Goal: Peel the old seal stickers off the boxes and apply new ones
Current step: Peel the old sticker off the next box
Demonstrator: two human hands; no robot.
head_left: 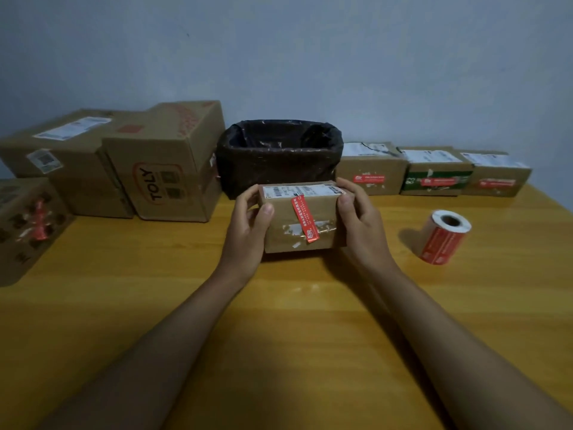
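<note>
A small brown cardboard box (286, 240) sits at the middle of the wooden table, held between both hands. My left hand (249, 231) grips its left side, thumb on the front face. My right hand (361, 223) grips its right side, thumb at the top right corner. A red seal sticker (304, 219) runs from the box's top edge down its front face, over torn white sticker remains. A white shipping label (302, 190) covers the box's top. A roll of red seal stickers (444, 238) lies on the table to the right.
A bin lined with a black bag (279, 155) stands behind the held box. Larger cardboard boxes (167, 162) are stacked at the left. Three small boxes with red stickers (434, 172) line the back right. A wall rises behind the wooden table (279, 321).
</note>
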